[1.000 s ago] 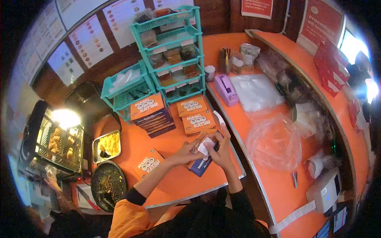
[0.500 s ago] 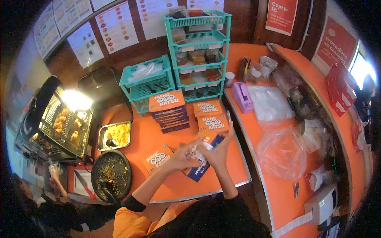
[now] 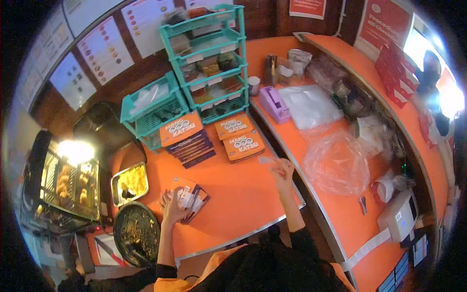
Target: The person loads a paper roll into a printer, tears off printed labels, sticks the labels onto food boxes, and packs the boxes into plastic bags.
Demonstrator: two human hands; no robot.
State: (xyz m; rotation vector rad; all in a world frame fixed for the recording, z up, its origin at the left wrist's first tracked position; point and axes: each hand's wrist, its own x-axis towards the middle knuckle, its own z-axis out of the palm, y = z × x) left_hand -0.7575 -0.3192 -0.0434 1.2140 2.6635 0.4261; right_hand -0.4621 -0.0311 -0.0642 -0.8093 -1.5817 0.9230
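Observation:
My left hand (image 3: pixel 173 208) rests with spread fingers on an orange and dark blue box (image 3: pixel 197 200) on the orange counter. Part of that box is hidden by the hand, and white paper shows on it. To the right, my right hand (image 3: pixel 283 171) is raised over the counter, its fingertips pinched at a small pale, see-through strip (image 3: pixel 266 160). Behind the hands, two orange boxes (image 3: pixel 243 145) lie by the counter's right edge. A taller stack of boxes (image 3: pixel 182 130) stands to their left.
Teal racks (image 3: pixel 206 73) stand at the back. At left are a lit food warmer (image 3: pixel 68 187), a metal tray of yellow food (image 3: pixel 131 182) and a black pan (image 3: pixel 136 233). A purple tape dispenser (image 3: pixel 275 104), plastic bags (image 3: pixel 335 163) and a printer (image 3: pixel 398 216) are at right.
My hands have moved apart. The blue-sided box has moved left under my left hand, beside or over the orange box there. My right hand has moved right, holding a pale strip. The view has shifted.

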